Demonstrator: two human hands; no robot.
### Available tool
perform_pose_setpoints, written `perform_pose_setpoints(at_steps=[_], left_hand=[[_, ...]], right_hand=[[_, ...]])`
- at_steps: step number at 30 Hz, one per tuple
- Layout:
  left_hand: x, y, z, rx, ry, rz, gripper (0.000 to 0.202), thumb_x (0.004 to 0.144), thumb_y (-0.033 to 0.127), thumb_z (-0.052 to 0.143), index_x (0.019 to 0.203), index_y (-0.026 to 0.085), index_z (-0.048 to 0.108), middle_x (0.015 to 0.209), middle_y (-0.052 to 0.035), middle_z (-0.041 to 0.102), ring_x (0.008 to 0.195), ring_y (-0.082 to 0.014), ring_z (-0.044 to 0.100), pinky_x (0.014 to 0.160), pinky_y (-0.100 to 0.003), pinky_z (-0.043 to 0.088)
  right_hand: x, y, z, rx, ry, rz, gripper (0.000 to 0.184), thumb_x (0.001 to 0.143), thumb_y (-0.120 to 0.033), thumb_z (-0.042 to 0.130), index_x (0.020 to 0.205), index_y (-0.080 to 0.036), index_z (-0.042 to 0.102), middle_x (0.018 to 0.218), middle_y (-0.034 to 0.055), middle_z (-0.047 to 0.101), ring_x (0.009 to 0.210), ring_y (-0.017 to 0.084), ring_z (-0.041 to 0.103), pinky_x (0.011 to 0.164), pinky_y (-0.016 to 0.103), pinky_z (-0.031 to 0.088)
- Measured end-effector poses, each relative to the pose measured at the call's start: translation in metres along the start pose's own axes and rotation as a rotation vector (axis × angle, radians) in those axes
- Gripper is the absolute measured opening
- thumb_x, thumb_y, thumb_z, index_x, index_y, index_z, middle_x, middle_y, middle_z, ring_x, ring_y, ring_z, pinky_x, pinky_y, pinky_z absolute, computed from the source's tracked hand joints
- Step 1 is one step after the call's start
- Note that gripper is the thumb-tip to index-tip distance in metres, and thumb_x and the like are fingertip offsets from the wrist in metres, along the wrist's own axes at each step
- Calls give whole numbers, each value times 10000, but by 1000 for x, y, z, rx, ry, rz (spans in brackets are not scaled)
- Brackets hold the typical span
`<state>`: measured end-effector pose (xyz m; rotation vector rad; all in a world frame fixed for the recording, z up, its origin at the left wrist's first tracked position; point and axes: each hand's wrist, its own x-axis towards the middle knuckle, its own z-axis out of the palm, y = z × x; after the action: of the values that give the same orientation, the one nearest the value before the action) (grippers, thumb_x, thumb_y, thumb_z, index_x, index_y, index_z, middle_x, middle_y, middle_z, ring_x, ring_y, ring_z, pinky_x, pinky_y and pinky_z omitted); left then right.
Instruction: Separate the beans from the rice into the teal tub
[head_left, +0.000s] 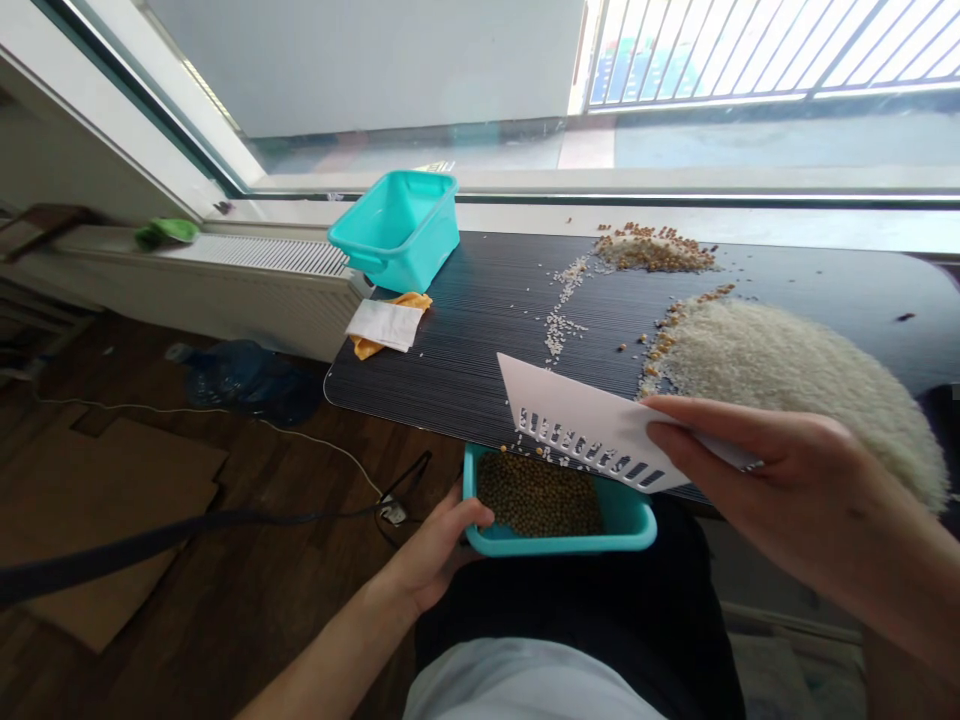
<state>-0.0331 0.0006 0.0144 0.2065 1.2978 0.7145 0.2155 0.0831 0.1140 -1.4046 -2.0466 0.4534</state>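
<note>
At the near edge of the dark, finely ribbed surface (pixel 465 330), your left hand (pixel 435 550) is closed on the left rim of a small teal plastic tub (pixel 562 545), thumb hooked over the lip. The tub sits below the edge, over your lap. It holds a layer of small round olive-brown beans (pixel 536 495), matt and pebbly.

Your right hand (pixel 757 470) is clamped on a flat white plastic scraper (pixel 570 410) with a row of slots along its lower edge, thumb on top and fingers beneath. The scraper tilts down toward the tub, and a few grains sit at its slotted lip just above the beans. By the look of it, you are at the sweep-and-tip step. Carrying on calls for the tub staying tight under the edge and the scraper at a shallow tilt, since round beans roll freely on hard plastic.

Behind the scraper lies a broad, soft mound of white rice (pixel 780 365), with brown kernels dotted along its left margin. Farther back are a smaller mixed pile of tan kernels (pixel 652 250) and a thin trail of white grains (pixel 559 320). A second teal tub (pixel 397 230) stands at the far left corner, with a folded white cloth (pixel 386 323) near it.
</note>
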Motion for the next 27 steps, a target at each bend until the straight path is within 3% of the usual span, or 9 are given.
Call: perform_pose_setpoints(at_steps=[3,10,14,19,24,27], left_hand=[[0,0,-1,4,11,0,397,590,257,687,973,189,608,854,-7,637,816,-165,562,737,-298,494],[-1,1,0,23,8,9,444,579,273,671,1008,193,591,846,3,604,808,-163,540,719,-295,489],[0,0,-1,33,2,4,454,589,275,667,1028,197,586,834,10,586,826,-167,543,743,-301,490],[-1,-1,-1,30,3,9,444,594,275,666,1024,196,594,867,-2,611,824,-165,539,726,-294,485],[-1,0,-1,12,-13,9,461,587,270,672,1036,196,595,895,-7,633,820,-163,549,727,-295,486],[-1,0,-1,11,4,8,441,577,272,684,1003,197,598,849,5,619,806,-158,543,708,-282,481]], right_hand=[[-6,1,-2,27,-41,-29,210,845,-379,596,902,-333,793,766,-71,778,546,116,696,468,156,522],[-19,5,-16,-44,61,-11,204,817,-426,619,875,-341,794,728,-55,772,534,146,702,445,173,529],[-17,-1,-15,24,0,-30,194,820,-371,604,831,-337,794,711,-72,766,509,128,691,436,148,513],[-13,-3,-15,-23,68,7,199,785,-404,633,829,-307,800,685,-42,762,489,145,683,438,173,523],[-14,-4,-17,26,-26,37,211,799,-411,615,808,-310,800,694,-39,764,499,143,684,429,174,512],[-10,-7,-13,28,1,45,217,795,-401,617,810,-286,800,683,-32,762,490,137,675,430,175,505]])
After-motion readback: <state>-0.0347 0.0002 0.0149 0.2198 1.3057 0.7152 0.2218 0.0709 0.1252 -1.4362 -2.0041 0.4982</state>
